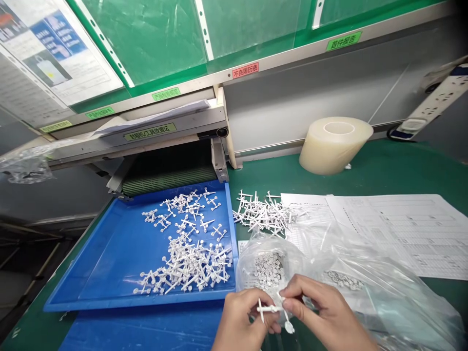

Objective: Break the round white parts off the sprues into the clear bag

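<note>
A small white plastic sprue (269, 309) with thin arms and a round disc at one end is held between my two hands above the front of the table. My left hand (239, 319) closes its fingers around the stem side. Near the disc end, the thumb and fingertips of my right hand (321, 309) pinch a side arm. Just beyond my hands is an open clear plastic bag (245, 265) with many small round pieces (269, 269) inside. To the left, a blue tray (106, 273) carries a heap of similar white sprues (197, 261), discs still on them.
Bare-looking white sticks (265, 212) are piled right of the tray, partly against printed sheets (402, 229). Another clear bag (395, 282) lies at the right. A conveyor (168, 180) ends at the tray's back edge. A large tape roll (329, 151) stands near the wall.
</note>
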The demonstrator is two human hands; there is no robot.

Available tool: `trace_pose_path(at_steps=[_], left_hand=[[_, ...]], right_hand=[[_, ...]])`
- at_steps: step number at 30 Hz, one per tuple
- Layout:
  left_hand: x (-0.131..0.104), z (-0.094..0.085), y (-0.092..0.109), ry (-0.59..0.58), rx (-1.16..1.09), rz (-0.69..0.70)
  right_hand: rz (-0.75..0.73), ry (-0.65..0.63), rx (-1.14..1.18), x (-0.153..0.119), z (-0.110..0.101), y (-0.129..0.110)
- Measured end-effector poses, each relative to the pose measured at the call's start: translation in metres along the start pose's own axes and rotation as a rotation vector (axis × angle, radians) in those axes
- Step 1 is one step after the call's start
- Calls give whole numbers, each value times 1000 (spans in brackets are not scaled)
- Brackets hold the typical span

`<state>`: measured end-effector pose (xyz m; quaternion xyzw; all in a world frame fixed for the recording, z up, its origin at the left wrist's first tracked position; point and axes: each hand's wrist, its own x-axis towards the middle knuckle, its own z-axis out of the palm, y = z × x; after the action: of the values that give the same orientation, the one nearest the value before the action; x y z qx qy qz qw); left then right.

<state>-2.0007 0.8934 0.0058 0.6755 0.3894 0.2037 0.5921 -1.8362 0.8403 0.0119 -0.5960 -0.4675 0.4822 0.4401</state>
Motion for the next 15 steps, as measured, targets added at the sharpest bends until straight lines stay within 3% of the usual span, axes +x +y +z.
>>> trace_pose_path(at_steps=[2,5,8,11,13,15], left_hand=[[0,1,3,22,-65,-79],[1,-1,5,79,-22,-74],[1,-3,6,124,45,-25],[2,-3,5,173,126,29],[3,-1,4,171,84,-26],[4,1,2,120,-85,-160]], right_hand=[[-23,62,-23,-1,0,-1],[79,39,229,1,-1,-1],[211,-188,416,3,2,5],[281,-362,427,4,8,14],[267,-364,376,3,12,17],[195,-276,278,2,15,16]])
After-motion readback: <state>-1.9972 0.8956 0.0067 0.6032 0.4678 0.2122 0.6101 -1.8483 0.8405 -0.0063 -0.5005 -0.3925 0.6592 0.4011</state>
